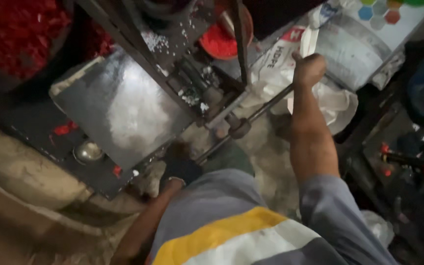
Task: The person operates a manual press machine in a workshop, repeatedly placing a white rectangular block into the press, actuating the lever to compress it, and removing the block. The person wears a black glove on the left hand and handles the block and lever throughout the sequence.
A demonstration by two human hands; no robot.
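A: Where's the lever (266, 105)?

B: It runs slantwise through the middle of the frame, from the machine (192, 83) toward the upper right. The right hand (309, 68) is fisted around its far end, in front of the white sacks (330, 98).

A: And the left hand (180, 164)?

B: Low centre, dark-gloved, beside the lever's near end under the grey plate (119, 108). Whether it's gripping anything, I can't tell.

A: Any advice?

B: I'd pull from the very tip, arm straight, with the gloved fingers away from the pivot (239, 127).
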